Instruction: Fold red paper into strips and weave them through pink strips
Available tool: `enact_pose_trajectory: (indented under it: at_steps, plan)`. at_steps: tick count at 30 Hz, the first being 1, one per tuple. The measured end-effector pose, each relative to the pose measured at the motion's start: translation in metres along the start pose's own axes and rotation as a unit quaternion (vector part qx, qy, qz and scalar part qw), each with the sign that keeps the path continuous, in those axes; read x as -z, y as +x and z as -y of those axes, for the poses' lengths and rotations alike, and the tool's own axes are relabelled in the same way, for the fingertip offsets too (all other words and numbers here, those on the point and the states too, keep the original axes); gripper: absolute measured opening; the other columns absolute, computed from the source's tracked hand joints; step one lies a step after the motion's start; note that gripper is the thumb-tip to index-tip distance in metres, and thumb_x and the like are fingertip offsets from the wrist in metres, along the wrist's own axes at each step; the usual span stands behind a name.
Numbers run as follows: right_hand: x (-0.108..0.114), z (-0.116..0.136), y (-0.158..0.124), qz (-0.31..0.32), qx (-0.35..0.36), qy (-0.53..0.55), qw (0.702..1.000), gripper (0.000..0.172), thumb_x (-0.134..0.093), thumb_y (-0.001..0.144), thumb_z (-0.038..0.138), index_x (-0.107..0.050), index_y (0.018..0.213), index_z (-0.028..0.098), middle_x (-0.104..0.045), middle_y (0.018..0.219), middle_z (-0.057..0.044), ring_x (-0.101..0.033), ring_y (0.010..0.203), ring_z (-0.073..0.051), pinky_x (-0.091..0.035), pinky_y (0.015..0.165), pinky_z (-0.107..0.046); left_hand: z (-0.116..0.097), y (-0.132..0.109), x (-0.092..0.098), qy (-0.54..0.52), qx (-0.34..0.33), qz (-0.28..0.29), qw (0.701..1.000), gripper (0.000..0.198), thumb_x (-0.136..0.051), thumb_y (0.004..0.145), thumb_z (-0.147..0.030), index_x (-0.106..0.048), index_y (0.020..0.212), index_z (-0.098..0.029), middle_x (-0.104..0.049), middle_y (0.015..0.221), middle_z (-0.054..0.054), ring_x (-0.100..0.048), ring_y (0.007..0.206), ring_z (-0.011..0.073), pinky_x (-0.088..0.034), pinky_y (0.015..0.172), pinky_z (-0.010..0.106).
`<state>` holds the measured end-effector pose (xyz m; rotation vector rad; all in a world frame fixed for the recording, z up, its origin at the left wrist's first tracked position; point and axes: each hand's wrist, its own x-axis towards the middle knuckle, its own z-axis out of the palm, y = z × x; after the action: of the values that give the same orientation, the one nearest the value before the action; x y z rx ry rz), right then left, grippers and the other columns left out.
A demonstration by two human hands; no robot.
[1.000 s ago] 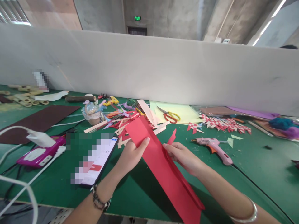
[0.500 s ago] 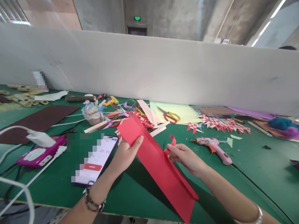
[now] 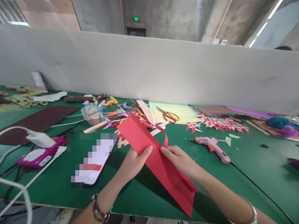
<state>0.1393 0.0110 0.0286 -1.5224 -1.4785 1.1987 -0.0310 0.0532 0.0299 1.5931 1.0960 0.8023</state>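
A long red paper sheet (image 3: 140,137) lies slantwise over the green table (image 3: 245,168), its near end sticking past the front edge. My left hand (image 3: 134,161) grips the sheet's left edge, thumb on top. My right hand (image 3: 178,158) pinches a narrow red strip (image 3: 163,133) that curls up from the sheet's right edge. Both hands sit close together at the middle of the sheet.
A phone (image 3: 94,160) lies left of my hands, with a pink device (image 3: 39,154) and white charger cables further left. A pink glue gun (image 3: 211,144), scissors (image 3: 169,115) on yellow paper, woven red-and-white pieces (image 3: 221,124) and paper scraps lie behind. A white partition closes the far side.
My right hand moved left toward my left hand, and the red strip now arches higher off the sheet's edge. The sheet shifted slightly toward me.
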Motion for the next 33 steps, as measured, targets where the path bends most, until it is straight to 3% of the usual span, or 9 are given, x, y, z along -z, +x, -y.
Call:
enact_pose_trajectory:
  at_steps: [8, 14, 17, 20, 22, 25, 28, 33]
  plan:
    - [0.005, -0.002, -0.003, 0.01, -0.011, 0.035, 0.999, 0.055, -0.041, 0.075, 0.067, -0.036, 0.053, 0.018, -0.032, 0.051, 0.005, -0.028, 0.048, -0.007, -0.025, 0.044, -0.022, -0.003, -0.005, 0.004, 0.049, -0.043, -0.037, 0.997, 0.033, -0.045, 0.082, -0.047, -0.061, 0.089, -0.019, -0.068, 0.092, 0.005, -0.062, 0.092, 0.025, -0.05, 0.077, 0.031]
    - [0.018, 0.0, -0.006, -0.009, -0.031, 0.109, 0.994, 0.055, -0.047, 0.071, 0.068, -0.061, 0.07, 0.014, -0.053, 0.062, -0.002, -0.048, 0.059, -0.012, -0.041, 0.06, -0.025, -0.004, -0.005, 0.011, 0.075, -0.022, -0.096, 0.992, 0.039, -0.045, 0.079, -0.052, -0.06, 0.09, -0.018, -0.067, 0.094, 0.007, -0.061, 0.095, 0.0266, -0.049, 0.079, 0.032]
    - [0.016, 0.0, -0.008, 0.003, -0.018, 0.078, 0.997, 0.052, -0.045, 0.074, 0.065, -0.059, 0.067, 0.015, -0.054, 0.067, -0.002, -0.048, 0.062, -0.012, -0.04, 0.059, -0.024, -0.004, -0.004, 0.009, 0.084, -0.031, -0.099, 0.991, 0.038, -0.046, 0.08, -0.051, -0.06, 0.092, -0.018, -0.067, 0.098, 0.007, -0.06, 0.098, 0.0259, -0.049, 0.08, 0.032]
    - [0.009, -0.003, -0.008, 0.024, -0.007, 0.0, 1.0, 0.047, -0.048, 0.077, 0.059, -0.047, 0.056, 0.017, -0.045, 0.06, 0.001, -0.04, 0.053, -0.009, -0.032, 0.048, -0.022, -0.006, -0.005, 0.006, 0.075, -0.035, -0.106, 0.991, 0.035, -0.047, 0.08, -0.048, -0.06, 0.09, -0.018, -0.067, 0.095, 0.006, -0.061, 0.094, 0.0255, -0.05, 0.079, 0.031]
    - [0.006, -0.005, -0.006, 0.029, -0.011, -0.039, 0.999, 0.049, -0.045, 0.079, 0.057, -0.037, 0.052, 0.018, -0.035, 0.052, 0.004, -0.03, 0.046, -0.007, -0.025, 0.043, -0.022, -0.008, -0.006, 0.006, 0.054, -0.033, -0.095, 0.993, 0.033, -0.049, 0.079, -0.048, -0.061, 0.088, -0.018, -0.068, 0.091, 0.006, -0.063, 0.09, 0.0256, -0.051, 0.075, 0.032]
    - [0.005, -0.007, -0.003, 0.016, 0.002, -0.056, 0.998, 0.052, -0.038, 0.08, 0.061, -0.028, 0.051, 0.019, -0.025, 0.049, 0.006, -0.022, 0.045, -0.006, -0.02, 0.041, -0.022, -0.008, -0.009, 0.006, 0.022, -0.03, -0.031, 0.999, 0.032, -0.052, 0.078, -0.046, -0.061, 0.089, -0.018, -0.069, 0.089, 0.006, -0.063, 0.089, 0.0259, -0.052, 0.072, 0.032]
    - [0.005, -0.006, -0.002, 0.025, 0.003, -0.03, 0.999, 0.054, -0.036, 0.079, 0.065, -0.031, 0.053, 0.019, -0.027, 0.05, 0.006, -0.022, 0.046, -0.006, -0.02, 0.041, -0.022, -0.003, -0.01, 0.004, 0.002, -0.026, 0.008, 1.0, 0.033, -0.051, 0.079, -0.044, -0.061, 0.095, -0.017, -0.069, 0.091, 0.006, -0.063, 0.091, 0.0255, -0.051, 0.075, 0.032]
    - [0.006, -0.003, -0.007, 0.042, -0.006, 0.021, 0.999, 0.053, -0.042, 0.08, 0.062, -0.043, 0.053, 0.016, -0.037, 0.048, 0.005, -0.029, 0.043, -0.005, -0.023, 0.04, -0.02, 0.002, -0.011, 0.002, 0.042, -0.025, -0.005, 0.999, 0.032, -0.044, 0.084, -0.045, -0.061, 0.088, -0.018, -0.067, 0.081, 0.003, -0.063, 0.086, 0.0231, -0.05, 0.075, 0.031]
